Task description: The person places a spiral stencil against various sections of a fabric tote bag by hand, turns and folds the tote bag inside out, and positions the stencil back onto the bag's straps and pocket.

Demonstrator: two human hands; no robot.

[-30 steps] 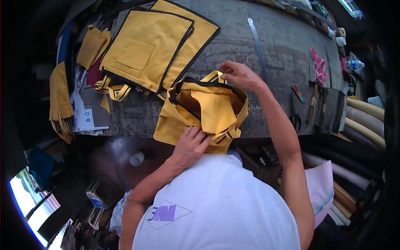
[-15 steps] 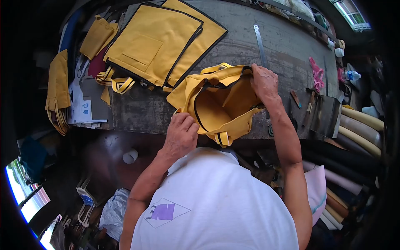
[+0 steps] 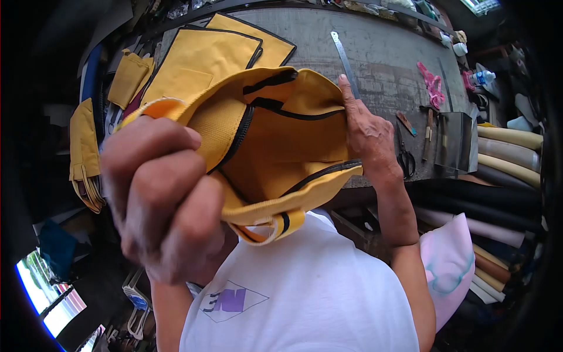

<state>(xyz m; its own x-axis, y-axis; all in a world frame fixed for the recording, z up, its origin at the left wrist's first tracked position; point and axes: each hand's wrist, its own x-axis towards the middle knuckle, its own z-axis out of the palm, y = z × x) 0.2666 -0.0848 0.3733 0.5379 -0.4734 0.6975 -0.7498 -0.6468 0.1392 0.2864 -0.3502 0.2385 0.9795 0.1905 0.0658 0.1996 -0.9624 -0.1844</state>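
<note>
A yellow fabric bag with black zipper edging is raised close to the camera, its mouth gaping toward me. My left hand, large in view, is closed around the left rim near a strap. At the bag's right side, my right hand grips the edge with one finger stretched upward; its other fingers are partly hidden. A short strap loop hangs off the near side. The bag's inside shows bare yellow cloth and dark zipper tape.
Flat yellow panels with black borders lie behind the bag. A metal ruler, scissors, a hammer and a pink cloth strip rest on the worktable. Material rolls are stacked at the right.
The bag has come up off the table toward the camera, its opening turned to face me. My left hand has risen with it. My right hand has shifted slightly down along the bag's side.
</note>
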